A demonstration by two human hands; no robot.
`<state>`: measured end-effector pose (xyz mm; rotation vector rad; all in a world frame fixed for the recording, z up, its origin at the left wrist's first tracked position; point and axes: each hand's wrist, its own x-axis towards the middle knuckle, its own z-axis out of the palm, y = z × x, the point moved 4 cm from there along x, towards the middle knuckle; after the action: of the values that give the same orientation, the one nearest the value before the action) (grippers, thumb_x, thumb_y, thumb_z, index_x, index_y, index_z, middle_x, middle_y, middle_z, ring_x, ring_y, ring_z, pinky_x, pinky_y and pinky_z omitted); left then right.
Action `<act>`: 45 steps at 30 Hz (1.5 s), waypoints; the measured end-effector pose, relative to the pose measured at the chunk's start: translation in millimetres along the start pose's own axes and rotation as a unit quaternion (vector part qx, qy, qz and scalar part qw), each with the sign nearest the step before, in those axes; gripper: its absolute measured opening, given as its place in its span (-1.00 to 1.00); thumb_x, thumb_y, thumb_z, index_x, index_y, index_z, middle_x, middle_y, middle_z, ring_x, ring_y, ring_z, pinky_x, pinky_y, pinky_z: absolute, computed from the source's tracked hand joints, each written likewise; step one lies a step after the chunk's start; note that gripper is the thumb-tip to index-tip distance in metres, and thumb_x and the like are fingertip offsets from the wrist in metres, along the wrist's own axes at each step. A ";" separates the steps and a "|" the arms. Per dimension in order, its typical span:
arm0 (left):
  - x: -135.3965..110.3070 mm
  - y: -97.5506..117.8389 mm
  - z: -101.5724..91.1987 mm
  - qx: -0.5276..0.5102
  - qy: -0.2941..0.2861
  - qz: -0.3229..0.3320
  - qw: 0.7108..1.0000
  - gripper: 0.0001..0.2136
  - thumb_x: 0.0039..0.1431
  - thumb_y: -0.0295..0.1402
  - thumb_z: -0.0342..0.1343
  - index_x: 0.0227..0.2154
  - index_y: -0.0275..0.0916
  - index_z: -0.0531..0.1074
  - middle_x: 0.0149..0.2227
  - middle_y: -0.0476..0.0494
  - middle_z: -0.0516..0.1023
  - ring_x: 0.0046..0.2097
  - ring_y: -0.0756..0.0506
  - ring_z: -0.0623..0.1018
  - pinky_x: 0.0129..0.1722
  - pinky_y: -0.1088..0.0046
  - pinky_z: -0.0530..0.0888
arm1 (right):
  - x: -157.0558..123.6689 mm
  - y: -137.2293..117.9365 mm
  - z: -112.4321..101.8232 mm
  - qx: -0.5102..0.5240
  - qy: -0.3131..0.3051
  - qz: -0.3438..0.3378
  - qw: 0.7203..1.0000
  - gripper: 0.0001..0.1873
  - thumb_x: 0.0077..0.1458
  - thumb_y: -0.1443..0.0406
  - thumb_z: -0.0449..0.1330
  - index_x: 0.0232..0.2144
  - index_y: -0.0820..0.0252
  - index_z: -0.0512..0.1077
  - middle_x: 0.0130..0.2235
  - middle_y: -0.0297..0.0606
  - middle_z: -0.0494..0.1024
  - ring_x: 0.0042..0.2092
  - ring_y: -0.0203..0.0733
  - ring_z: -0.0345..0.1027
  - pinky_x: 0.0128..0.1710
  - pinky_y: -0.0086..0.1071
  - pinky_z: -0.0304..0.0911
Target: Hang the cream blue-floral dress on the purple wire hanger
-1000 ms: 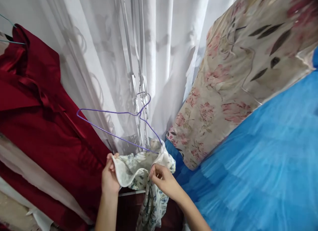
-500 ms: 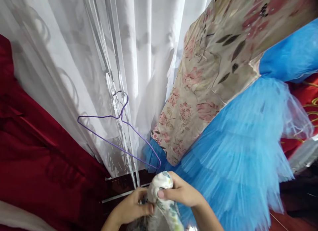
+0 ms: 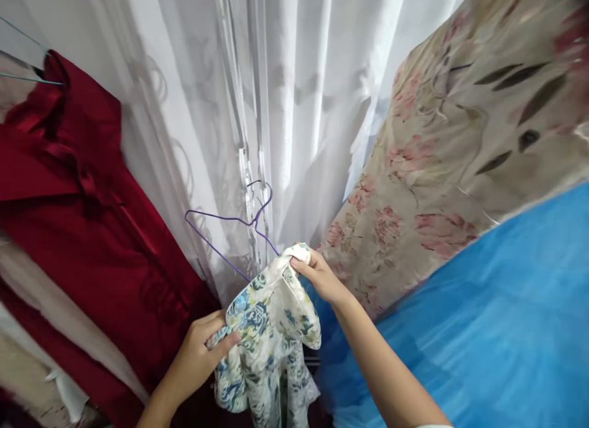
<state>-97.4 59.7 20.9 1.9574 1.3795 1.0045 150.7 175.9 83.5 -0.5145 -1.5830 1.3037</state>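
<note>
A white garment (image 3: pixel 257 330) with a blue, green and yellow floral print hangs between my hands; its exact kind is unclear. My left hand (image 3: pixel 202 348) is closed on its left edge, thumb in front. Higher up, my right hand (image 3: pixel 317 274) pinches its upper right corner. The cloth spreads between them and its lower part drops in folds. Just behind it, a purple wire hanger (image 3: pixel 221 219) hangs from a white metal stand (image 3: pixel 246 164). The garment covers the hanger's lower right part.
To the left hangs a dark red garment (image 3: pixel 105 225). A beige garment with pink flowers (image 3: pixel 427 164) and a blue tulle dress (image 3: pixel 460 330) take up the right side. White curtains (image 3: pixel 304 96) form the background.
The bunched floral garment has been raised and spread out in front of the hanger. My hands have moved up and farther apart. The view has shifted, showing more of the red garment.
</note>
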 end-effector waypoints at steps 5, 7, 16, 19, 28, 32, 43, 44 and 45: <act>9.9 -18.9 -55.9 0.098 -0.039 -0.009 0.994 -0.71 0.25 -0.16 0.07 -0.45 -0.26 0.46 -0.50 0.00 0.44 -0.44 -0.01 0.41 -0.44 0.54 0.30 | 7.6 4.5 5.6 0.132 0.035 0.057 0.989 -0.73 0.03 0.22 0.37 -0.22 0.11 0.44 -0.46 -0.45 0.43 -0.49 -0.36 0.25 -0.49 -0.53 0.16; 20.5 -34.2 -85.2 0.153 -0.065 0.014 0.986 -0.71 0.28 -0.20 0.01 -0.47 -0.25 0.46 -0.47 -0.02 0.47 -0.38 -0.04 0.46 -0.35 0.51 0.35 | 6.6 -5.2 -1.9 0.138 0.046 0.087 0.986 -0.62 0.00 0.23 0.38 -0.10 0.09 0.46 -0.44 -0.43 0.50 -0.49 -0.33 0.32 -0.48 -0.52 0.21; 128.7 -18.2 -194.2 0.270 0.053 0.095 0.957 -0.68 0.26 -0.30 -0.16 -0.14 -0.17 0.49 -0.11 -0.16 0.58 -0.05 -0.19 0.52 0.01 0.31 0.39 | 9.9 -36.1 -10.3 0.067 0.008 0.126 0.990 -0.54 -0.06 0.22 0.40 -0.06 0.19 0.57 -0.33 -0.28 0.66 -0.34 -0.15 0.50 -0.28 -0.39 0.34; 158.0 -2.6 -177.6 0.211 0.061 0.109 0.970 -0.66 0.24 -0.33 -0.19 -0.06 -0.19 0.44 0.00 -0.15 0.55 0.05 -0.19 0.49 0.08 0.28 0.37 | 7.8 -42.3 -9.6 0.058 0.019 0.116 0.991 -0.55 -0.06 0.23 0.40 -0.07 0.20 0.57 -0.38 -0.31 0.64 -0.39 -0.21 0.46 -0.33 -0.44 0.31; 158.8 9.9 -111.8 0.030 0.116 0.082 0.989 -0.79 0.06 -0.30 0.10 -0.23 -0.23 0.34 -0.20 -0.10 0.51 -0.30 -0.02 0.51 -0.27 0.48 0.42 | -3.6 -44.4 -32.1 0.109 0.053 0.129 0.984 -0.51 -0.05 0.26 0.38 -0.02 0.23 0.54 -0.40 -0.31 0.61 -0.46 -0.29 0.41 -0.42 -0.48 0.27; 142.5 36.2 -121.0 0.127 0.197 0.095 0.968 -0.77 0.20 -0.27 -0.01 -0.53 -0.24 0.26 -0.52 0.06 0.27 -0.50 0.04 0.28 -0.46 0.53 0.21 | 4.2 -52.7 -42.4 0.103 0.067 0.134 0.983 -0.52 -0.06 0.24 0.38 -0.04 0.26 0.55 -0.48 -0.32 0.58 -0.49 -0.25 0.40 -0.47 -0.44 0.26; 116.6 60.7 -102.9 0.292 0.101 0.108 0.945 -0.66 0.25 -0.04 0.00 -0.33 -0.21 0.49 -0.53 0.02 0.37 -0.48 -0.01 0.31 -0.43 0.52 0.20 | 25.1 -40.8 -31.1 0.040 -0.034 0.163 0.985 -0.58 0.03 0.18 0.35 -0.07 0.24 0.55 -0.39 -0.31 0.60 -0.41 -0.27 0.43 -0.40 -0.47 0.31; 116.0 58.2 -102.8 0.304 0.115 0.100 0.940 -0.64 0.25 -0.04 -0.01 -0.45 -0.22 0.45 -0.59 0.04 0.27 -0.51 0.01 0.24 -0.46 0.52 0.16 | 19.3 -39.3 -35.8 0.013 -0.029 0.161 0.986 -0.58 0.06 0.15 0.33 -0.06 0.23 0.54 -0.34 -0.27 0.61 -0.36 -0.24 0.45 -0.37 -0.45 0.33; 115.5 56.6 -103.1 0.313 0.129 0.094 0.936 -0.60 0.26 -0.03 -0.02 -0.54 -0.22 0.39 -0.62 0.05 0.18 -0.53 0.02 0.17 -0.48 0.51 0.12 | 12.3 -38.3 -41.4 -0.016 -0.017 0.154 0.988 -0.56 0.08 0.14 0.32 -0.02 0.21 0.52 -0.28 -0.24 0.62 -0.30 -0.21 0.46 -0.32 -0.43 0.35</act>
<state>-127.9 150.9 154.9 2.5236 1.8573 1.0155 191.0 193.4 120.9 -0.7852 -1.5992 1.5251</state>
